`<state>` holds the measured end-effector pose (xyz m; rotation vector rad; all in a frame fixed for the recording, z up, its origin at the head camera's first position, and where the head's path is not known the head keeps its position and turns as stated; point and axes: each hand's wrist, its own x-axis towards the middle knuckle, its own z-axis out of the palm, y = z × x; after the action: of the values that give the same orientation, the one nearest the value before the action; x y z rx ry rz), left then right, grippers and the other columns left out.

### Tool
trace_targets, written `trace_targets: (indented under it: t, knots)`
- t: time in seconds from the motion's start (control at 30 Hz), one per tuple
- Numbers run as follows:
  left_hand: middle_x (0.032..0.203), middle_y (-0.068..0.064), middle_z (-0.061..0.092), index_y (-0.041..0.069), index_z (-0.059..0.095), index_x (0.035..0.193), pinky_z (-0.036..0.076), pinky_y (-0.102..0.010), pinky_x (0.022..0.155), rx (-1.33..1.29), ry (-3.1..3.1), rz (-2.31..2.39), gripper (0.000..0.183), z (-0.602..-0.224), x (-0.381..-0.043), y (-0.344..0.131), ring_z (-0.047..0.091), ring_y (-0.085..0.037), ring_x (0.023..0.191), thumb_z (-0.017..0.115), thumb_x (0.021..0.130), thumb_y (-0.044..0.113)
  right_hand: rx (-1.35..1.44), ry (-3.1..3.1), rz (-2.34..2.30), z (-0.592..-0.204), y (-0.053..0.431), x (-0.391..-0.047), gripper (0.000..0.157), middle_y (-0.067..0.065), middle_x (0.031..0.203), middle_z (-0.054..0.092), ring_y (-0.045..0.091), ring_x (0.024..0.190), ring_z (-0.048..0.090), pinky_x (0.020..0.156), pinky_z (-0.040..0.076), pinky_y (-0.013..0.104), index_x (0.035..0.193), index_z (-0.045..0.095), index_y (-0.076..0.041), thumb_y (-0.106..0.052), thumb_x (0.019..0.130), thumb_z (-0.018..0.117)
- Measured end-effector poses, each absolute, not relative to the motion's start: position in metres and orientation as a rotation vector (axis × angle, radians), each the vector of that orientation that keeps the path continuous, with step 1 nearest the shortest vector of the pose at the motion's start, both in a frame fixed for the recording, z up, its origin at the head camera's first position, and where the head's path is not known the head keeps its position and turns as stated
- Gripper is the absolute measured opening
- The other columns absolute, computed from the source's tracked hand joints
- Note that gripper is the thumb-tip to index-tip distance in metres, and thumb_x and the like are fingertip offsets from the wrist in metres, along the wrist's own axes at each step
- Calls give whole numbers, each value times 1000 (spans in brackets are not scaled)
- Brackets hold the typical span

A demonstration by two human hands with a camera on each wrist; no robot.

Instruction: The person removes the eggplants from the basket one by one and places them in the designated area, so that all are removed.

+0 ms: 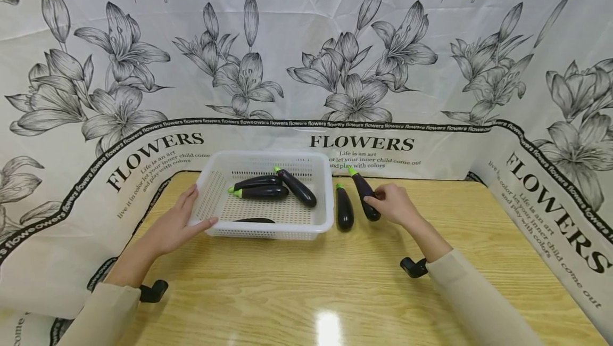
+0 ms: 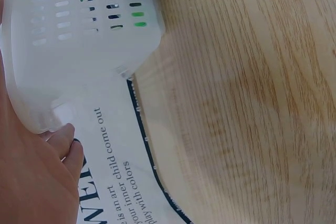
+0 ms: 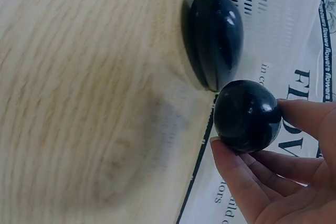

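Observation:
My left hand (image 1: pixel 174 226) grips the left end of a white perforated plastic basket (image 1: pixel 327 191), its fingertips (image 2: pixel 63 136) curled at the rim in the left wrist view. Several dark purple eggplants lie in the basket, among them a slanted eggplant (image 1: pixel 298 189) and a level eggplant (image 1: pixel 264 192). To the basket's right, my right hand (image 1: pixel 396 205) pinches an eggplant (image 1: pixel 362 187) between thumb and fingers, green stem pointing away. In the right wrist view, this eggplant (image 3: pixel 247 116) shows its round end, apart from the table. Another eggplant (image 1: pixel 344 210) lies between it and the basket.
A wooden table (image 1: pixel 287 282) bears the basket and the loose eggplant. White cloth (image 1: pixel 268 138) with printed flowers and lettering rises behind the table and along both sides. Each wrist has a black device, such as the right wrist mount (image 1: pixel 413 267).

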<state>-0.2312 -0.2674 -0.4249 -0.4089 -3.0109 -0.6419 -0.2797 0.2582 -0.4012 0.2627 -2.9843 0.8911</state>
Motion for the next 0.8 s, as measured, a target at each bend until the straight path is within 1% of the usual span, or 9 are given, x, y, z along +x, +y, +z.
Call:
trace_targets:
  t: [0.3, 0.6, 0.7, 0.8]
  knots:
    - [171, -21, 2, -2, 4, 163, 35, -70, 109, -412, -3010, -646, 105, -425, -230, -268, 29, -55, 145, 50, 99, 67, 229, -2990, 897, -424, 265, -286, 46, 31, 111, 69, 44, 104, 66, 88, 55, 54, 116, 67, 16, -27, 99, 67]
    - [170, -21, 4, -1, 4, 163, 37, -70, 108, -418, -2994, -641, 104, -427, -233, -268, 33, -55, 143, 50, 99, 67, 190, -3018, 881, -434, 263, -288, 46, 31, 112, 69, 44, 105, 66, 89, 55, 54, 115, 67, 15, -28, 99, 68]
    - [170, -21, 3, -1, 4, 163, 37, -70, 108, -418, -2989, -644, 104, -427, -234, -269, 33, -54, 143, 50, 99, 66, 167, -3024, 879, -435, 261, -288, 44, 30, 109, 70, 40, 99, 67, 85, 56, 52, 113, 68, 14, -27, 98, 68]
    - [170, -21, 3, -1, 4, 163, 36, -70, 108, -419, -2991, -646, 104, -427, -234, -269, 31, -55, 143, 50, 99, 66, 127, -3035, 866, -435, 259, -289, 41, 24, 100, 71, 32, 86, 65, 75, 55, 44, 108, 70, 12, -28, 98, 68]
